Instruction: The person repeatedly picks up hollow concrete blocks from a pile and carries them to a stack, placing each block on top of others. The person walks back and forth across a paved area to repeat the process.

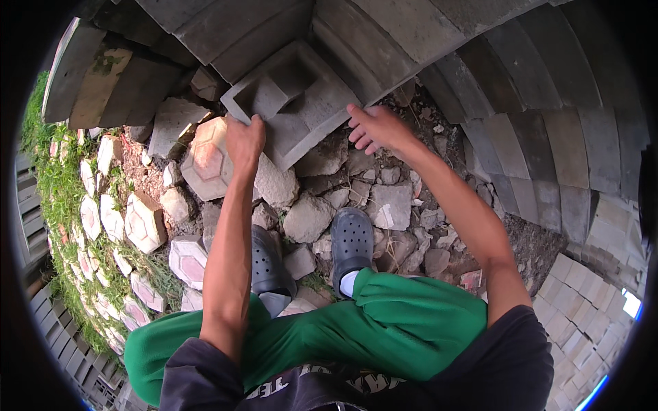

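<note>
I have clear air between the bare forearms (232, 250); beyond, a grey square-rimmed concrete block (321, 103) and stacked grey rectangular slabs (240, 34) bar passage.

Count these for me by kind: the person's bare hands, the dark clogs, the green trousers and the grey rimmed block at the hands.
Left hand and right hand: 2
Dark clogs: 2
Green trousers: 1
Grey rimmed block: 1
Total: 6

The hollow block (291, 131) before me was matt and concrete-like, fairly smooth; the rubble (310, 218) was rough stone; my clogs (353, 240) were matt, plastic-looking; my trousers (415, 322) and shirt (493, 359) were matt cloth.
</note>
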Motion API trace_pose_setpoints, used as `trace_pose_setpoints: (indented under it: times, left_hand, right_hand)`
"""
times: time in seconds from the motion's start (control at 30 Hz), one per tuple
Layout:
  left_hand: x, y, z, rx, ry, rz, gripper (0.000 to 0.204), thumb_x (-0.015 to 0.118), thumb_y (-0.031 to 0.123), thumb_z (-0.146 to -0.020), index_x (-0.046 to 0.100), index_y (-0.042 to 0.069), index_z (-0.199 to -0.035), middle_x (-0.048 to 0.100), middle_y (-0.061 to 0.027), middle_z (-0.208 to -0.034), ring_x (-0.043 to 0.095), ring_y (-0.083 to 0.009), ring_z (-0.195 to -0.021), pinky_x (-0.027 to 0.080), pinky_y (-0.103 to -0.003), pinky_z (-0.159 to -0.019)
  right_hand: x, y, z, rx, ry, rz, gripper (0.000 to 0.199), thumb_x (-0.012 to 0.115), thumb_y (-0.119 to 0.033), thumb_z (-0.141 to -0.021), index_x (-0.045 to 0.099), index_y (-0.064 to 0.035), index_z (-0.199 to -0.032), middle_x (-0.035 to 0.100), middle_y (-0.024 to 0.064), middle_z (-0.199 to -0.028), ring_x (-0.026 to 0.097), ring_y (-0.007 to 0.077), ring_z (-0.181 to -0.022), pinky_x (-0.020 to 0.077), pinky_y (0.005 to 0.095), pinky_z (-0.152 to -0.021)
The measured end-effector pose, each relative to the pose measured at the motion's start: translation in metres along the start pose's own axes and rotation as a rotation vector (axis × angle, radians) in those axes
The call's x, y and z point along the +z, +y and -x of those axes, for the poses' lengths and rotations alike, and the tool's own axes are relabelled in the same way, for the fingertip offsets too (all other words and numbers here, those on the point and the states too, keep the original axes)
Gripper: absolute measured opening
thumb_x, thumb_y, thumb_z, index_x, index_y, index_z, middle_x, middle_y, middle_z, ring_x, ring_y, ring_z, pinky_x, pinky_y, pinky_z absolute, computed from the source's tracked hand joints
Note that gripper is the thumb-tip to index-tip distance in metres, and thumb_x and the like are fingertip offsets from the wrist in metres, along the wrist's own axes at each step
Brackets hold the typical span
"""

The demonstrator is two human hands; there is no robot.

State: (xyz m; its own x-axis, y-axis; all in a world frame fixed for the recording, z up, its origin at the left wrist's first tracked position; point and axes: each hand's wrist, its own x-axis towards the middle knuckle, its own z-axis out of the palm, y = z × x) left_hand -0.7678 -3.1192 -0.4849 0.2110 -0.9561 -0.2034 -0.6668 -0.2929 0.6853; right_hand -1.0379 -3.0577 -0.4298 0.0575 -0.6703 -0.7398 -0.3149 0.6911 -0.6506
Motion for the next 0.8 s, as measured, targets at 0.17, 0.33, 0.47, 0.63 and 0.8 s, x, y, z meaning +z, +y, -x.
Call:
trace_pose_setpoints:
  times: [0.17, 0.33, 0.47, 0.63, 0.8]
  left_hand:
    - [0.021, -0.011, 0.005, -0.027, 0.102, 0.53, 0.042, 0.056, 0.013, -0.078, 0.053, -0.003, -0.117, 0.063, -0.0157, -0.102, 0.059, -0.0278, -0.095, 0.043, -0.036, -0.087]
    - [0.018, -0.009, 0.009, -0.105, 0.075, 0.679, 0.035, 0.056, 0.009, -0.08, 0.055, -0.002, -0.113, 0.063, -0.0089, -0.098, 0.057, -0.0175, -0.087, 0.045, -0.031, -0.08]
    - [0.018, -0.004, 0.009, -0.153, 0.043, 0.741, 0.029, 0.057, 0.011, -0.08, 0.057, 0.0, -0.107, 0.062, -0.0072, -0.092, 0.056, -0.0158, -0.082, 0.046, -0.031, -0.073]
    - [0.024, 0.004, 0.008, -0.146, 0.033, 0.696, 0.028, 0.057, 0.01, -0.08, 0.058, -0.001, -0.106, 0.062, -0.0066, -0.09, 0.055, -0.0143, -0.079, 0.045, -0.03, -0.071]
    - [0.032, 0.005, 0.003, -0.163, 0.086, 0.649, 0.028, 0.055, 0.009, -0.08, 0.058, -0.002, -0.106, 0.062, -0.0064, -0.086, 0.054, -0.0147, -0.077, 0.044, -0.03, -0.073]
  right_hand:
    - [0.034, 0.029, -0.022, 0.028, -0.057, -0.44, 0.111, 0.054, -0.076, -0.072, 0.017, -0.0012, -0.145, 0.033, 0.0206, -0.14, 0.035, 0.0304, -0.127, 0.0302, 0.0432, -0.103]
    - [0.072, 0.013, -0.035, -0.023, 0.114, -0.693, 0.105, 0.064, -0.07, -0.069, 0.027, -0.0045, -0.143, 0.03, 0.0117, -0.146, 0.024, 0.0237, -0.134, 0.0178, 0.0404, -0.108]
    - [0.075, 0.014, -0.042, -0.131, 0.207, -0.794, 0.078, 0.074, -0.047, -0.072, 0.048, -0.0009, -0.128, 0.048, 0.0093, -0.131, 0.039, 0.0194, -0.122, 0.0285, 0.0339, -0.103]
    - [0.064, 0.013, -0.033, -0.059, 0.237, -0.865, 0.053, 0.074, -0.029, -0.071, 0.057, -0.0004, -0.112, 0.056, 0.0084, -0.115, 0.047, 0.0174, -0.108, 0.0331, 0.0308, -0.096]
    - [0.058, 0.022, -0.055, -0.124, 0.229, -0.838, 0.038, 0.068, -0.03, -0.075, 0.061, -0.0066, -0.104, 0.056, 0.0026, -0.107, 0.046, 0.0155, -0.101, 0.0303, 0.0284, -0.092]
